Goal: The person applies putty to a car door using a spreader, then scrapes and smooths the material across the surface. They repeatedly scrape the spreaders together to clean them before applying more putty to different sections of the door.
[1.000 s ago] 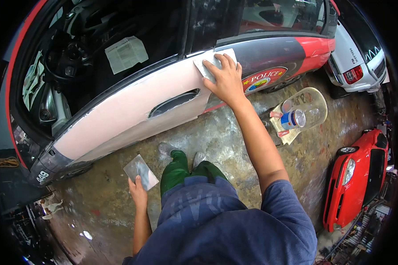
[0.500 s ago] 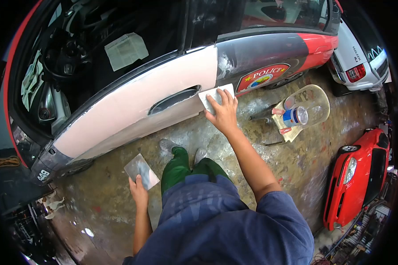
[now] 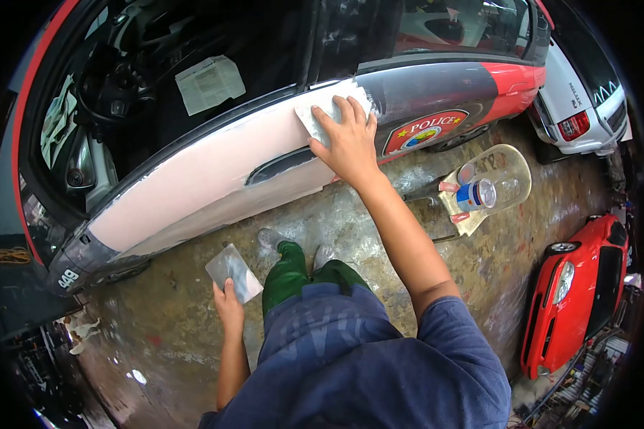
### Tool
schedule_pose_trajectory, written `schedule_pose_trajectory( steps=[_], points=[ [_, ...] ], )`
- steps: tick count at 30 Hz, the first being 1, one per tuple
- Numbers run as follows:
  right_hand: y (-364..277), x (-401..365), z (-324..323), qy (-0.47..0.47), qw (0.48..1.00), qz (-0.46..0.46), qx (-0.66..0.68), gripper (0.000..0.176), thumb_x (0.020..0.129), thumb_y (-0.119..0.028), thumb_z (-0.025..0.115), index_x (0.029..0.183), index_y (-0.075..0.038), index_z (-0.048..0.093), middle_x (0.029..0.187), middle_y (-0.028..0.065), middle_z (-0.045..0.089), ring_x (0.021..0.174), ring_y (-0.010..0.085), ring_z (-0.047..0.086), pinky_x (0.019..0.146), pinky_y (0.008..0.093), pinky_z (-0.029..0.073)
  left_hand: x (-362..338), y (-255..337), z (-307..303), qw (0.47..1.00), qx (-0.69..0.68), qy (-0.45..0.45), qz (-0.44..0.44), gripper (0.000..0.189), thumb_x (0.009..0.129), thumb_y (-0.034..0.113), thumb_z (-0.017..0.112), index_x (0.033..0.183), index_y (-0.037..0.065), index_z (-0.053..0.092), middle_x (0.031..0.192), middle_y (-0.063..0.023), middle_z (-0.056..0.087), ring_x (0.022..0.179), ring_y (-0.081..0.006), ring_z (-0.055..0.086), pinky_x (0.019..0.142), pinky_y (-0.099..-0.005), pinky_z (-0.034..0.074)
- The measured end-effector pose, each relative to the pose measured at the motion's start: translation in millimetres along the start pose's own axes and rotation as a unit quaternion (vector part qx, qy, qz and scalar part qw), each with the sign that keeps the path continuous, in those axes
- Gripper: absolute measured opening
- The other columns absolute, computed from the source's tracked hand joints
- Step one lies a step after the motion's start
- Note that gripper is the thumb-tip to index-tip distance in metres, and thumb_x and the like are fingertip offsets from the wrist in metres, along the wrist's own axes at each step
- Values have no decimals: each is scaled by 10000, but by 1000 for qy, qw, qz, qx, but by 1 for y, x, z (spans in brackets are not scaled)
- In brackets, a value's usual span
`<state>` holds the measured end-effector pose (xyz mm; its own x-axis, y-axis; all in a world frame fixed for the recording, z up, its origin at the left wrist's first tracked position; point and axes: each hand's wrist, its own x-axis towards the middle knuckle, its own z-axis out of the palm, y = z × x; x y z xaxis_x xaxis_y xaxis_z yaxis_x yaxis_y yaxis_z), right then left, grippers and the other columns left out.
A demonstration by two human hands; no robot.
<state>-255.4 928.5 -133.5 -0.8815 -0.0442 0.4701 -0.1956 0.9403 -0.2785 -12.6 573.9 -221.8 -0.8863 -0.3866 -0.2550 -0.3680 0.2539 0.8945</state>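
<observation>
My right hand (image 3: 346, 143) presses a whitish flat putty spreader (image 3: 308, 121) against the upper rear corner of the car door (image 3: 193, 175), fingers spread over it. Pale pink filler covers most of that door. Just below the spreader lies the dark door handle recess (image 3: 283, 166). Low at my left side, my left hand (image 3: 229, 307) grips a thin flat plate (image 3: 219, 267), thumb on top. Pinkish and grey smears show on the plate's face.
A pale plastic chair (image 3: 516, 168) holds a blue and white can (image 3: 472, 194) and red pieces. Newspaper (image 3: 209, 84) lies inside the car. The grey rear door bears a POLICE badge (image 3: 426, 133). A white vehicle (image 3: 572, 100) and a red car (image 3: 576, 293) stand at right.
My right hand has moved the spreader up and a little left, from beside the door's rear edge below the handle level to the upper corner. My left hand stays nearly in place.
</observation>
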Motion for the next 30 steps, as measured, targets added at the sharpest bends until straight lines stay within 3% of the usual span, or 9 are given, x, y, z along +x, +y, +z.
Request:
schedule_pose_trajectory(
  steps=[3, 10, 12, 15, 19, 23, 30],
  points=[
    [-2, 5, -1, 3, 1000, 5, -15, 598, 798, -348, 772, 1375, -257, 643, 1471, 173, 479, 1436, 407, 369, 1101, 693, 309, -3, 0, -1, 1000, 2, 8, -8, 400, 1069, 242, 538, 1327, -64, 542, 1149, -158, 685, 1016, -227, 629, 935, -344, 475],
    [3, 0, 11, 0, 1000, -4, 3, 601, 754, -341, 803, 1328, -235, 662, 1439, 164, 502, 1413, 408, 381, 1082, 715, 302, -2, -4, -3, 1000, -2, -5, 16, 386, 1069, 241, 538, 1305, -65, 551, 1128, -157, 684, 997, -231, 624, 928, -348, 472],
    [5, -19, 18, 8, 1000, -4, 7, 614, 747, -335, 802, 1336, -236, 662, 1429, 148, 504, 1403, 399, 398, 1095, 671, 306, -2, -4, -3, 1000, -3, -2, 15, 383, 1068, 238, 537, 1301, -65, 553, 1127, -159, 683, 997, -236, 623, 930, -351, 471],
    [12, -51, 35, 9, 1000, -5, 23, 641, 719, -324, 821, 1332, -232, 659, 1433, 148, 495, 1393, 402, 398, 1096, 668, 310, -4, -6, -4, 1000, -4, 1, 8, 379, 1065, 234, 536, 1296, -65, 555, 1136, -162, 681, 1003, -240, 621, 932, -357, 470],
    [20, -103, 64, -17, 1000, 7, 22, 679, 690, -310, 847, 1336, -225, 657, 1459, 160, 467, 1402, 413, 381, 1098, 683, 294, -9, -9, -10, 1000, 10, 6, 1, 388, 1061, 238, 540, 1300, -67, 556, 1156, -170, 680, 1022, -245, 623, 937, -363, 470],
    [16, -132, 56, -47, 997, 61, 28, 660, 733, -351, 832, 1355, -232, 645, 1498, 174, 446, 1432, 411, 355, 1112, 713, 269, -9, -18, -16, 999, 9, 33, -10, 398, 1060, 241, 543, 1312, -67, 556, 1165, -170, 681, 1039, -245, 626, 947, -359, 467],
    [18, -40, -2, 14, 999, 28, 22, 622, 760, -345, 790, 1357, -245, 645, 1485, 190, 461, 1423, 436, 376, 1112, 710, 283, -1, -10, -15, 1000, -10, -2, -6, 422, 1064, 253, 540, 1334, -71, 540, 1188, -190, 682, 1057, -259, 636, 951, -359, 469]
  ],
)
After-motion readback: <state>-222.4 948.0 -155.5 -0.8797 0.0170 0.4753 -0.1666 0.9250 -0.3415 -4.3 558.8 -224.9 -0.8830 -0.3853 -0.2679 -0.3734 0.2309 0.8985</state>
